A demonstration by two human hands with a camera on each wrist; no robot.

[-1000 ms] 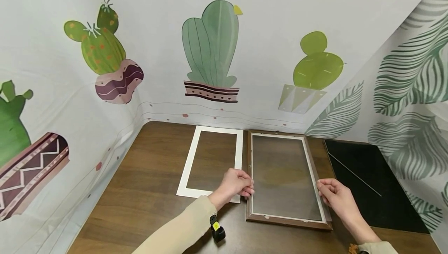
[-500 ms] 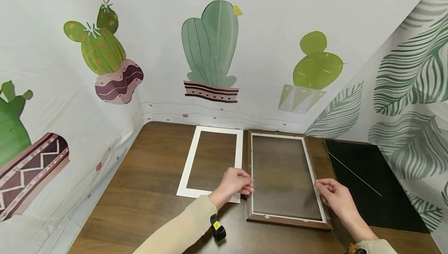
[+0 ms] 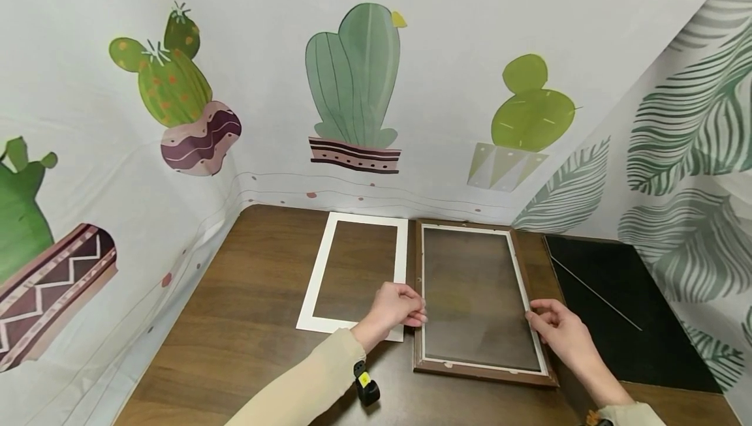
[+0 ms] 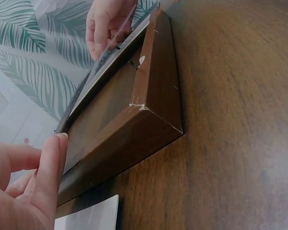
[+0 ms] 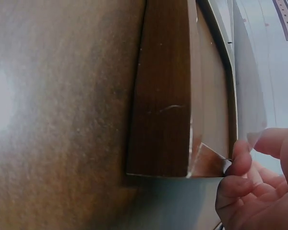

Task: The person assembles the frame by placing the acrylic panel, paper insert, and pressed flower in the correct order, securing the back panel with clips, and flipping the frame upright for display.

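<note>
brown frame [image 3: 484, 376]; right hand [image 3: 562, 336] pinches clear sheet [image 3: 476, 295]

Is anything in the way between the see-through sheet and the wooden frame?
Nothing loose is visible there. The right hand pinches the clear sheet, and its fingertips seem to sit between the sheet and the wooden frame on the right. The white mat lies left of the frame.

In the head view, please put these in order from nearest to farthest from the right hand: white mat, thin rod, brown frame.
From the right hand:
1. Brown frame: at the fingertips, on its left.
2. Thin rod: to its right, on the black board.
3. White mat: far left, beyond the frame.
</note>
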